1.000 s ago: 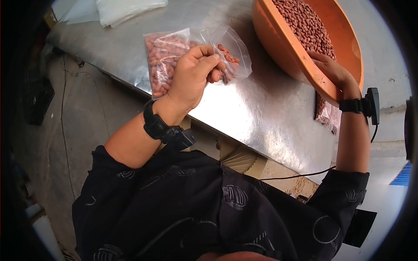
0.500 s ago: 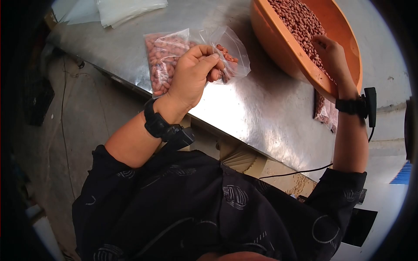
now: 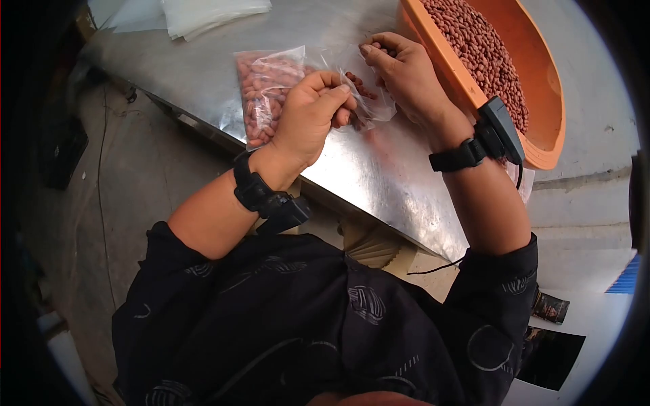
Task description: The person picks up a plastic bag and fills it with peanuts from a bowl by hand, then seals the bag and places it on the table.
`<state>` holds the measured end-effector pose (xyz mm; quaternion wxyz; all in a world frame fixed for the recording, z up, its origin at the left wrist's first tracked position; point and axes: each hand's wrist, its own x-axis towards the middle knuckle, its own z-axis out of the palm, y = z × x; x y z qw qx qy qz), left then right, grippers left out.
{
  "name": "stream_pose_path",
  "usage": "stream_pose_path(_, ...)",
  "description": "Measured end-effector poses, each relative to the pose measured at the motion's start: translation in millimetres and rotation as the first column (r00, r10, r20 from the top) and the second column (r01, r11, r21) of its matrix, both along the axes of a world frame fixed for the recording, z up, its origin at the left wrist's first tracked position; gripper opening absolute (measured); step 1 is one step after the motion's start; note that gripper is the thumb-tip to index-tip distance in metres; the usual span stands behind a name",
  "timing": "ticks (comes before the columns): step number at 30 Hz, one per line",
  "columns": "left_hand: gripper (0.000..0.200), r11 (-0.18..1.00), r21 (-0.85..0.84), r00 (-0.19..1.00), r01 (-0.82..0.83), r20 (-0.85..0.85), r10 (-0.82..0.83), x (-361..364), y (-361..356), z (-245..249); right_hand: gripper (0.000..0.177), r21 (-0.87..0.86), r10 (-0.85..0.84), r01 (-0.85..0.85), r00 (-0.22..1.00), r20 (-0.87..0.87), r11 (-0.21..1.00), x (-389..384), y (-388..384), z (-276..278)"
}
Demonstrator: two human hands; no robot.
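Observation:
My left hand [image 3: 313, 115] pinches the edge of a clear plastic bag [image 3: 383, 110] between thumb and fingers. Some reddish peanuts [image 3: 361, 86] lie inside that bag. Over its right side, my right hand [image 3: 407, 73] is closed on a small handful of peanuts, which show between thumb and fingertips. A filled bag of peanuts [image 3: 261, 95] lies on the metal table just left of my left hand. To the right, a large orange basin [image 3: 542, 145] holds a heap of peanuts [image 3: 477, 47]. Both wrists wear black straps with a box on them.
The metal table [image 3: 379, 183] slants across the view, its near edge close to my body. A stack of clear empty bags [image 3: 213, 15] lies at the back left. Below the right forearm, a thin black cable [image 3: 437, 268] hangs near the table edge.
My right hand has moved left from inside the orange basin to the small bag, bringing peanuts with it. The left hand keeps its pinch on the bag. The whole view has shifted slightly.

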<state>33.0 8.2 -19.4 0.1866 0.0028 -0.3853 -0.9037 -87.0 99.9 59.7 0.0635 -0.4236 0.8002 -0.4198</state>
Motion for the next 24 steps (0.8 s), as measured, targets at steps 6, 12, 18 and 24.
stream_pose_path(6, 0.007, 1.0, -0.005, 1.0, -0.008, 0.007, 0.008, 1, -1, 0, 0.032, -0.009, 0.035, -0.034, 0.949, 0.315, 0.999, 11, 0, 10)
stream_pose_path(12, 0.007, 1.0, 0.004, 1.0, -0.016, 0.011, 0.016, -1, 0, -1, 0.031, -0.143, 0.068, -0.05, 0.99, 0.124, 0.988, 20, 29, 49)
stream_pose_path(18, 0.007, 1.0, -0.005, 1.0, 0.001, -0.006, -0.001, 0, -1, -1, 0.027, -0.148, -0.191, 0.155, 0.942, -0.277, 0.977, -34, 91, 107)
stream_pose_path(24, 0.006, 1.0, -0.016, 1.0, -0.004, 0.001, 0.004, 1, -2, 0, 0.039, 0.739, -0.126, 0.217, 0.976, -0.178, 0.638, -95, 155, 86)
